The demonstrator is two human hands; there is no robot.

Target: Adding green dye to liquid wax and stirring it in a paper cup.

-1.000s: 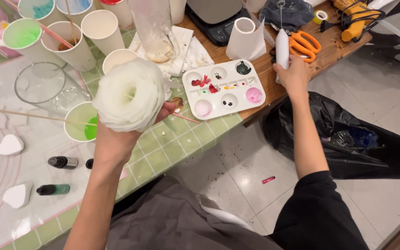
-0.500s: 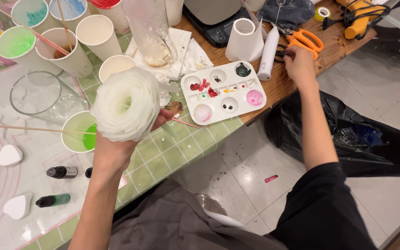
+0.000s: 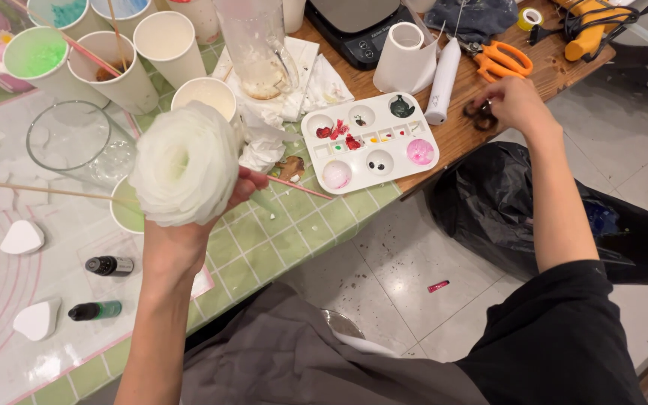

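Here the left hand is pinching a white layered wax flower; at 2 o'clock, the right hand closes its fingers on a small dark object lying on the table.

left hand: mostly behind white flower | dark object under right hand: blurred, unidentifiable

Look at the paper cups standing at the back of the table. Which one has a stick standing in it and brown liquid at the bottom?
The white paper cup between the green-filled cup and the empty white cup. It alone shows a brown pool with a thin stick leaning inside it.
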